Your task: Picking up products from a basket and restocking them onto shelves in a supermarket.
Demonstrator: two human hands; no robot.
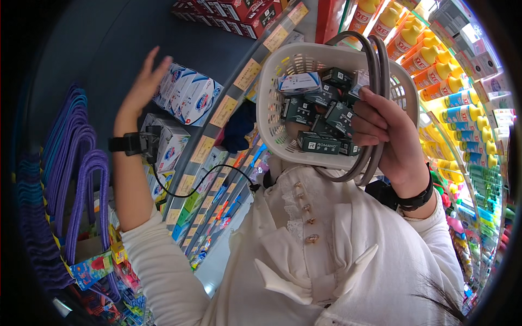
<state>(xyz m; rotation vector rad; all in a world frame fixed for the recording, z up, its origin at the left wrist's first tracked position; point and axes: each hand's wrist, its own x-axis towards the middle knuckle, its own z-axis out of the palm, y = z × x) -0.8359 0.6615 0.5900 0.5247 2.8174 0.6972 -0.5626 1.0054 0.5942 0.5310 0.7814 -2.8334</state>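
Note:
My right hand (383, 126) grips the two grey handles (373, 61) of a cream plastic shopping basket (269, 77). Inside lie several small dark green Romano boxes (320, 142), jumbled together. One white-and-blue box (299, 82) rests on top of them at the left. Over at the shelf, my left hand (142, 85) is raised with its fingers apart and nothing visible in it. Beside its fingers stands a row of white-and-blue Safeguard boxes (189, 93); whether it touches them I cannot tell. More white cartons (171, 142) sit by my left wrist.
Price tags (246, 75) line the shelf edge. Dark red cartons (244, 18) stand farther along the shelf. Purple hangers (87, 183) hang at the left. Orange bottles with yellow caps (422, 59) fill racks at the right. A black cable (204, 185) runs from my left wrist strap.

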